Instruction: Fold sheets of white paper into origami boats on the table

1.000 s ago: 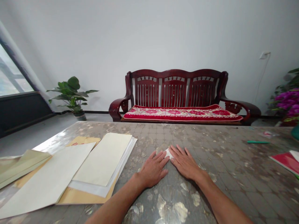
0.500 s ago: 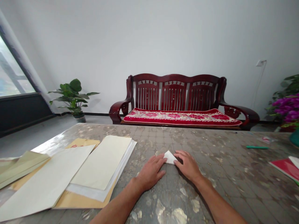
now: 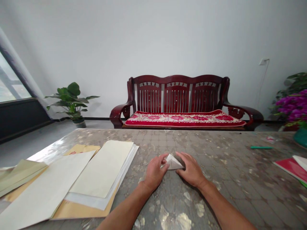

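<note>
A small piece of white paper (image 3: pixel 174 163), folded into a triangle, lies between my two hands near the middle of the table. My left hand (image 3: pixel 155 168) pinches its left side, with the thumb over the front and the index finger behind. Curved around the right corner is my right hand (image 3: pixel 192 169). Its thumb and index finger are apart, and the table shows between them and the paper. Whether the right thumb touches the lower edge is hard to make out.
Large cream sheets (image 3: pixel 104 169) and a tan envelope (image 3: pixel 83 210) are spread on the left of the table (image 3: pixel 144 204). A green pen (image 3: pixel 261 147) and a red booklet (image 3: pixel 291 169) lie on the right. Beyond the table stands a wooden bench (image 3: pixel 177 95).
My left fingers have gone from lying over the paper to pinching its left side. My right fingers have spread wider around the right corner. More of the folded paper shows.
</note>
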A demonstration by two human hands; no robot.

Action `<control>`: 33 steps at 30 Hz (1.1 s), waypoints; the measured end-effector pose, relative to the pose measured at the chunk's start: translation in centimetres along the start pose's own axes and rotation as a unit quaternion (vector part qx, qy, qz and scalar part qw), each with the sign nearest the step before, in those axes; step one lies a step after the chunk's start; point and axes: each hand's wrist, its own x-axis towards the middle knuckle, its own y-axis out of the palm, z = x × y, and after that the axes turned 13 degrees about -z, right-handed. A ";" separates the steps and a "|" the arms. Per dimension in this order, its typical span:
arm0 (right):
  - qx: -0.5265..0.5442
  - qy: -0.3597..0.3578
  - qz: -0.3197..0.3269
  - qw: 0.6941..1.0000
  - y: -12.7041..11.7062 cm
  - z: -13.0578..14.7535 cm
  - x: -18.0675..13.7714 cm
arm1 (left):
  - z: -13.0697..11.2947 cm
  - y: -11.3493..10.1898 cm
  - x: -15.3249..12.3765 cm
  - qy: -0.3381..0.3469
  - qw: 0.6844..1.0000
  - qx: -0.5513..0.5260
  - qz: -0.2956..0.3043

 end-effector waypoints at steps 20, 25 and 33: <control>0.297 0.172 -0.017 0.939 1.6 1.9 0.3 | 0.1 1.3 -0.7 -0.077 0.994 -0.070 0.027; 0.263 0.152 -0.021 0.953 1.9 2.4 0.0 | -1.0 1.0 -1.0 0.034 0.997 0.041 0.061; 0.225 0.108 -0.015 0.968 2.0 2.4 -0.1 | -2.4 0.7 -0.9 0.029 0.995 0.034 0.085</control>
